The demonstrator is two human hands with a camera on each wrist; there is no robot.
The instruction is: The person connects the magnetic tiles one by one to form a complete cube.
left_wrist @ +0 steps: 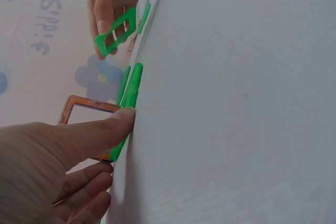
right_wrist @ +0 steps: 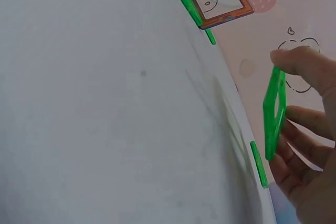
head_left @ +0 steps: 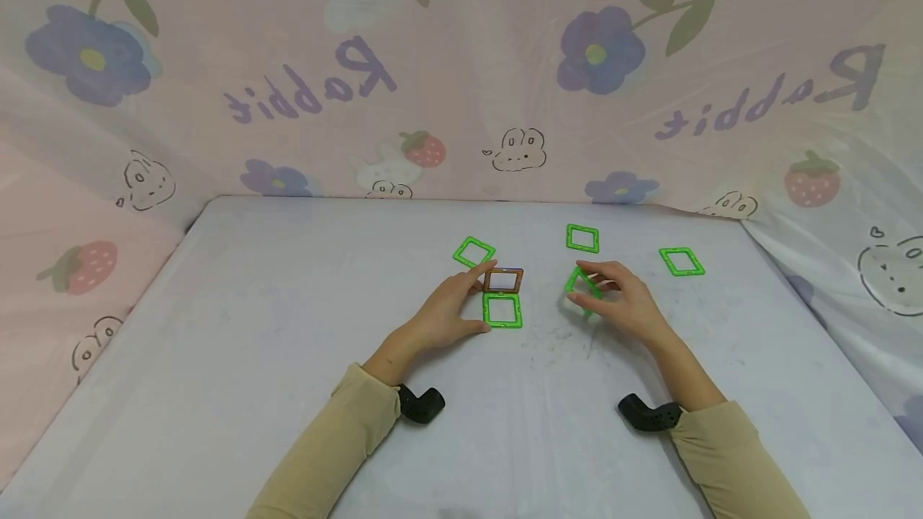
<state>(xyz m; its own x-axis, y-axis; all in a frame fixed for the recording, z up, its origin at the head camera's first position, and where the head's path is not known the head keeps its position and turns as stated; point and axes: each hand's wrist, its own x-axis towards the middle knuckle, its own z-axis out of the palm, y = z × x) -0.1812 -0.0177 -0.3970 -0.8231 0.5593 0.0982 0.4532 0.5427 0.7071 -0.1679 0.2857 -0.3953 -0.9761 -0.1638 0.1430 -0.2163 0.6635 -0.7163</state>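
Observation:
My left hand (head_left: 443, 315) holds two joined frame-shaped magnetic tiles at their left side. One is a green square tile (head_left: 502, 327) lying flat on the table; the other, an orange-brown square tile (left_wrist: 79, 99), stands up from its far edge. In the left wrist view the thumb presses the green tile's edge, with the other fingers beside the orange one, partly hidden. Held off the table, tilted, is another green square tile (right_wrist: 269, 108), pinched between the thumb and fingers of my right hand (head_left: 623, 303). A gap separates it from the joined pair.
Several loose green tiles lie farther back on the white table (head_left: 216, 343): one green tile (head_left: 463, 243) behind the left hand, a second green tile (head_left: 582, 249) behind the right hand, and a third green tile (head_left: 681, 273) to the right. A printed cloth (head_left: 447, 78) hangs behind.

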